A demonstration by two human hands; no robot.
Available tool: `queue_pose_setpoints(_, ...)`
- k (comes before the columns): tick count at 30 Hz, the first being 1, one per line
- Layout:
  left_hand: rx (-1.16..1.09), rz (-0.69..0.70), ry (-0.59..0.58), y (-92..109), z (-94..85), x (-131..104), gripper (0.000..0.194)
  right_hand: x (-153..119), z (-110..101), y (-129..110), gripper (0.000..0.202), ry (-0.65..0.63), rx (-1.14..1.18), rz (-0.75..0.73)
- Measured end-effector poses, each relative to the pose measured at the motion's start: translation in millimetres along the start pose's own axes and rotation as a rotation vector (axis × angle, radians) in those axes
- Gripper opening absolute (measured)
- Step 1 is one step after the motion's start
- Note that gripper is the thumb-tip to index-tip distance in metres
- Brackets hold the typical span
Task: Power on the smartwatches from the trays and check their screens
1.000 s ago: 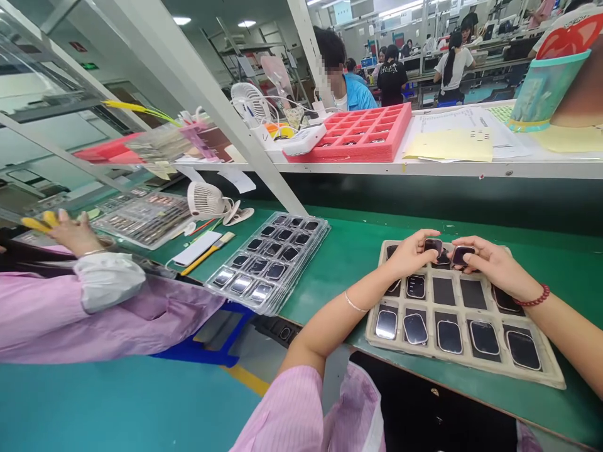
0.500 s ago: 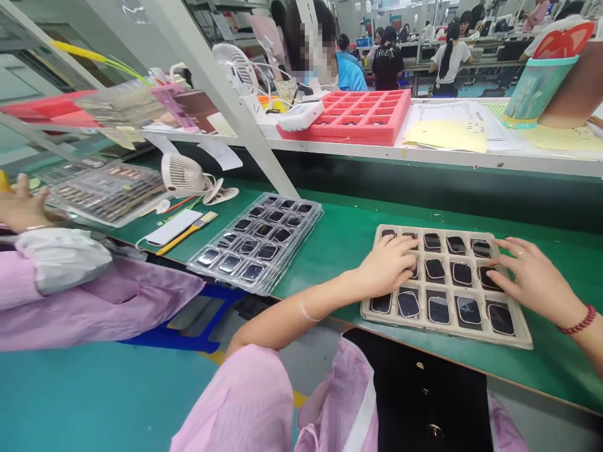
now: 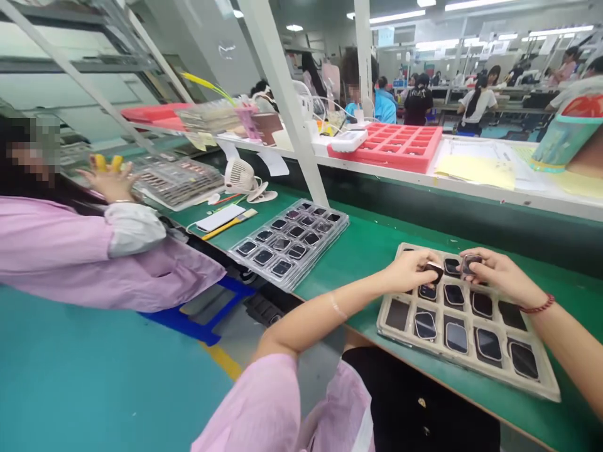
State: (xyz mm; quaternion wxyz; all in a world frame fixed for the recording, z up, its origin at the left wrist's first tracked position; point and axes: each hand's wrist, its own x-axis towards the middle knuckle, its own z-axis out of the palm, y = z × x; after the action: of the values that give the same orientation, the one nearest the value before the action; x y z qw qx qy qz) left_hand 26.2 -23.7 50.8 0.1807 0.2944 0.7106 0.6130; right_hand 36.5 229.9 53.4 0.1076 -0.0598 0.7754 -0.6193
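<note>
A beige molded tray (image 3: 537, 382) lies on the green bench, its pockets holding several strapless smartwatches with dark square screens. My left hand (image 3: 409, 271) pinches one smartwatch (image 3: 434, 272) above the tray's back left part, thumb over it. Close by on the right, my right hand (image 3: 506, 276) grips another smartwatch (image 3: 471, 266) between thumb and fingers. Both watches are raised and tilted, a small gap apart. Two pockets, at the front left corner and at the right of the middle row, show only a dark bottom. My fingers hide part of the back row.
To the left lies a stack of clear trays (image 3: 301, 270) filled with smartwatches. Beyond are a brush (image 3: 228, 225), a white power bank-like block (image 3: 220, 218) and a small fan (image 3: 239, 176). A red compartment tray (image 3: 405, 147) sits on the shelf. A co-worker's hand (image 3: 110, 182) is at far left.
Both hands have lifted a smartwatch from the tray and brought them close together. The view has swung left, bringing more of the co-worker into sight.
</note>
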Motion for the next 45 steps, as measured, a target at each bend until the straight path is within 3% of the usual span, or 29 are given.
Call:
queue_pose_setpoints(3,-0.246,-0.085,0.094,-9,6.9,52,0.035,22,4,13,0.054,0.077,0.161,0.006)
queue_pose_setpoints(6,-0.383,-0.147,0.07,-24,7.6,74,0.049,24,-1,28,0.052,0.106,0.233,-0.008)
queue_pose_setpoints(11,-0.5,-0.12,0.008,-42,0.9,65,0.06,14,-7,35,0.051,0.095,0.283,-0.002)
queue_pose_setpoints(15,-0.478,-0.112,0.026,-40,-1.6,60,0.058,13,-8,32,0.053,0.079,0.198,0.012)
queue_pose_setpoints(22,-0.329,-0.118,0.099,-35,3.6,52,0.051,12,-1,30,0.033,0.049,0.062,-0.056)
queue_pose_setpoints(25,-0.318,-0.118,0.119,-33,5.9,52,0.063,12,2,31,0.04,0.046,0.055,-0.095)
queue_pose_setpoints(27,-0.282,-0.142,0.124,-30,5.9,56,0.07,13,1,31,0.045,0.041,0.092,-0.098)
queue_pose_setpoints(32,-0.325,-0.19,0.07,-23,2.6,70,0.063,13,-4,32,0.055,0.085,0.327,-0.054)
queue_pose_setpoints(38,-0.466,-0.175,0.065,-33,0.1,67,0.082,15,-7,34,0.049,0.103,0.403,-0.057)
queue_pose_setpoints(45,-0.346,-0.121,0.025,-37,0.5,63,0.065,11,-8,30,0.053,0.072,0.326,-0.035)
